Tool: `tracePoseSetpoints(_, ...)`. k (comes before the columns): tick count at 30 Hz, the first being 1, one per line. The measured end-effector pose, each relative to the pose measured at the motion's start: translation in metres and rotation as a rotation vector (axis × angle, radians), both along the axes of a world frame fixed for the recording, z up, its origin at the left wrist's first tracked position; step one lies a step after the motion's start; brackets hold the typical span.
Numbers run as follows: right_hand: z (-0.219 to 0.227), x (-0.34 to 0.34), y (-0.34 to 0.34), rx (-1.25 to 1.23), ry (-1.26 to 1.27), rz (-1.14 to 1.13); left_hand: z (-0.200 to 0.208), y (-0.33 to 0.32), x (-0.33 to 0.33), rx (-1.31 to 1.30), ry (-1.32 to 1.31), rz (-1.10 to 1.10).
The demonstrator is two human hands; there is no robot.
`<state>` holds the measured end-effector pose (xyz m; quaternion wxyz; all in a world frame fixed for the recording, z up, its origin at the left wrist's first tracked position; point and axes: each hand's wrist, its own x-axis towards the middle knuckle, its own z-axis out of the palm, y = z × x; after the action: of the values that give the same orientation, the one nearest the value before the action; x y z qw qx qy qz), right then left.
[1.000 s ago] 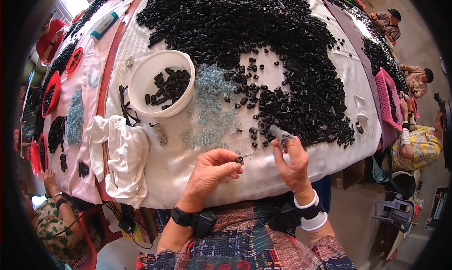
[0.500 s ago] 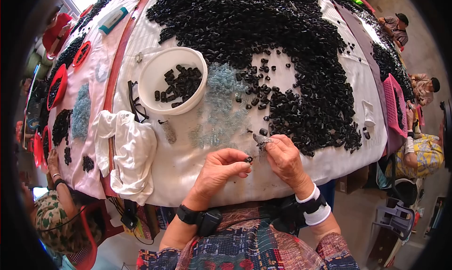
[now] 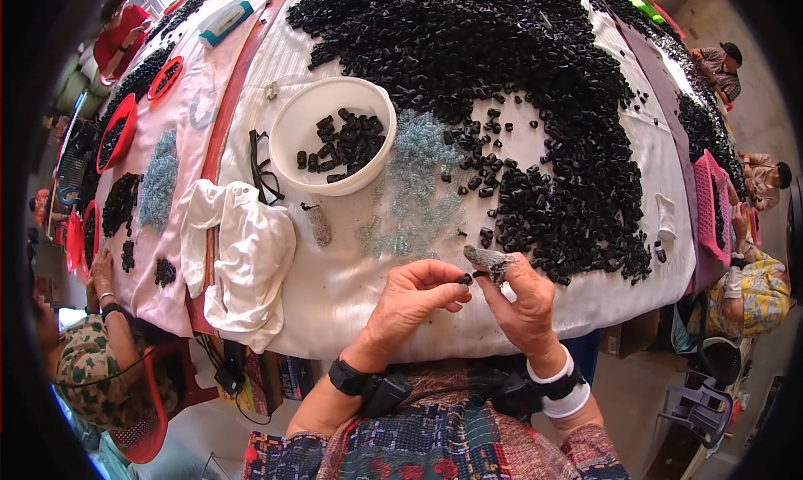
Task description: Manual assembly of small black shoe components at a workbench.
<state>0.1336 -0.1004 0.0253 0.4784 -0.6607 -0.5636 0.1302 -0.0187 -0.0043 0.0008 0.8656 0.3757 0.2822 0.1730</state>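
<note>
My left hand [image 3: 416, 296] pinches a small black plastic piece [image 3: 465, 278] between thumb and fingertips, just over the near edge of the white-covered table [image 3: 351, 287]. My right hand [image 3: 520, 300] grips a grey tool [image 3: 488, 258] whose tip meets the black piece. Both hands touch at the fingertips. A huge heap of small black pieces [image 3: 502, 87] spreads beyond them. A patch of small pale blue springs [image 3: 414, 195] lies ahead of my left hand.
A white bowl [image 3: 311, 128] holding some black pieces stands at the left, with black glasses [image 3: 261, 174] and a crumpled white cloth [image 3: 242, 254] beside it. Red baskets [image 3: 117, 133] sit at the far left. Other people sit along both table sides.
My hands have come together: the right hand brought the grey tool leftward to the black piece held by the left hand. The view shifted slightly.
</note>
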Motion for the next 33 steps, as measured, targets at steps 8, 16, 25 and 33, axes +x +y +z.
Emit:
tracePoseSetpoints(8, -0.003, -0.007, -0.003, 0.030, 0.016, -0.046, -0.001, -0.004, 0.003, 0.000, -0.032, 0.023)
tracePoseSetpoints(16, -0.007, -0.010, -0.003, 0.096, 0.016, -0.111, -0.007, -0.007, 0.003, 0.014, -0.005, 0.021)
tracePoseSetpoints(25, -0.012, -0.010, -0.003, 0.114, -0.068, -0.098, -0.006, -0.008, 0.006, 0.027, 0.040, 0.046)
tracePoseSetpoints(33, -0.014, -0.011, -0.005, 0.048, -0.017, -0.104, -0.005, -0.009, 0.006, 0.044, 0.079, 0.042)
